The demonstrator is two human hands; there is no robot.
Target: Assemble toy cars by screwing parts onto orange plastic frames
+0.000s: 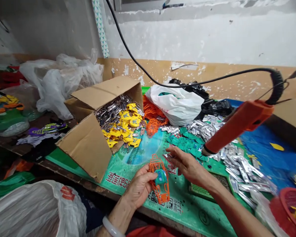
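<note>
My left hand (140, 186) holds an orange lattice-like plastic piece (164, 197) by its left edge, over the green printed sheet. A small green part (160, 177) sits on the middle of that orange piece. Just to the right, my right hand (181, 161) pinches a small shiny silver piece (168, 157) between thumb and fingers, apart from the orange piece. Behind it lies a pile of green parts (187, 141). Another orange lattice piece (153, 127) rests farther back.
A cardboard box (88, 144) of yellow and silver parts lies open at left. An orange-red tool (236, 128) hangs by a black cable at right, above silver pieces (246, 171). A green tray (204, 194) and red basket (281, 210) stand right, a white bag (175, 105) behind.
</note>
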